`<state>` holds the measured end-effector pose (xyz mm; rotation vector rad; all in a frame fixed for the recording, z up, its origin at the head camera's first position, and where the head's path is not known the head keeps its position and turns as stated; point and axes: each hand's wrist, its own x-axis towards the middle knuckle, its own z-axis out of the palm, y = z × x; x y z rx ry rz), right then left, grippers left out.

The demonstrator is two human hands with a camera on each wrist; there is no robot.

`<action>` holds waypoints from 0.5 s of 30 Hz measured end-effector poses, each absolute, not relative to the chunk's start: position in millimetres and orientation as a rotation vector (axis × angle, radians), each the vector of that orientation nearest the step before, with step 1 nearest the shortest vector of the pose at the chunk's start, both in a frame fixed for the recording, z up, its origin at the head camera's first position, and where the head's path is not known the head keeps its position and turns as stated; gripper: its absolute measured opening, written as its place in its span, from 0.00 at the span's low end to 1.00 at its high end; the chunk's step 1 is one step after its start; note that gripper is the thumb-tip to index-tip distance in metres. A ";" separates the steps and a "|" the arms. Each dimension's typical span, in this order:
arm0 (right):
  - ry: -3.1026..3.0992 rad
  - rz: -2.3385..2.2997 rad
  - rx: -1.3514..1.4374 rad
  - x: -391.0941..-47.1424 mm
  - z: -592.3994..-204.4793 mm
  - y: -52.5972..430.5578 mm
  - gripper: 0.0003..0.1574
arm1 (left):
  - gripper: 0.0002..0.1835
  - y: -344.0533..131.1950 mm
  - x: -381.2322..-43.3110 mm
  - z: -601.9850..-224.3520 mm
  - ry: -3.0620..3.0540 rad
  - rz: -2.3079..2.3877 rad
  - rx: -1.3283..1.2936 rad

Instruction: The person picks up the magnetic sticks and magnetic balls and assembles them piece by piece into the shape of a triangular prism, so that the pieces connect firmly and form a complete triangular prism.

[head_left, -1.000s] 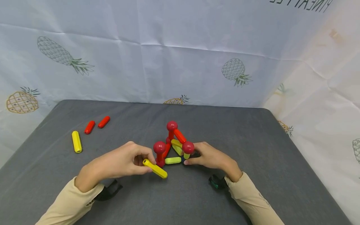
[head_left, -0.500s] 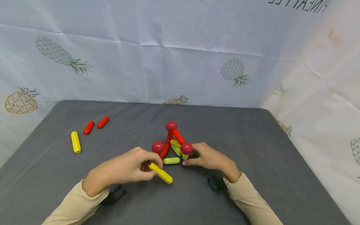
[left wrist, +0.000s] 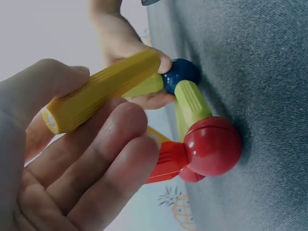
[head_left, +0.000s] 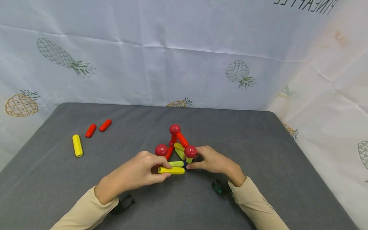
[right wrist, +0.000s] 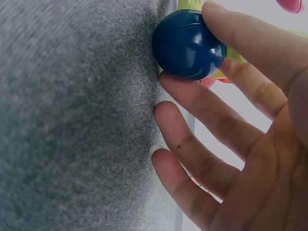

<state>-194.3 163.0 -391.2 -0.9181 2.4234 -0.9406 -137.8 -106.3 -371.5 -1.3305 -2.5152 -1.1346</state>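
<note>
My left hand (head_left: 141, 171) pinches a yellow rod (left wrist: 96, 91) between thumb and fingers, held nearly level in front of a small frame of balls and rods. A hollow end of that rod faces the left wrist camera. My right hand (head_left: 215, 163) grips a dark blue ball (right wrist: 190, 45) at the frame's lower right corner, thumb on one side and fingers on the other. From the blue ball a lime rod (left wrist: 192, 101) runs to a red ball (left wrist: 214, 146) at the bottom left. Red balls (head_left: 190, 151) top the frame, and a red rod (head_left: 182, 139) links two of them.
Another yellow rod (head_left: 77, 145) lies on the grey tabletop (head_left: 230, 204) at the left. Two short red rods (head_left: 90, 131) lie just beyond it. A white curtain printed with pineapples (head_left: 238, 72) hangs behind the table.
My left hand has moved to the right and turned the yellow rod from slanted to nearly level, in front of the lime rod. The right hand stays at the blue ball.
</note>
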 end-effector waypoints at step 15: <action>2.403 -0.960 -0.930 -194.5 -391.5 163.4 0.17 | 0.10 -92.4 -135.2 -390.0 -2.404 -0.934 -1.168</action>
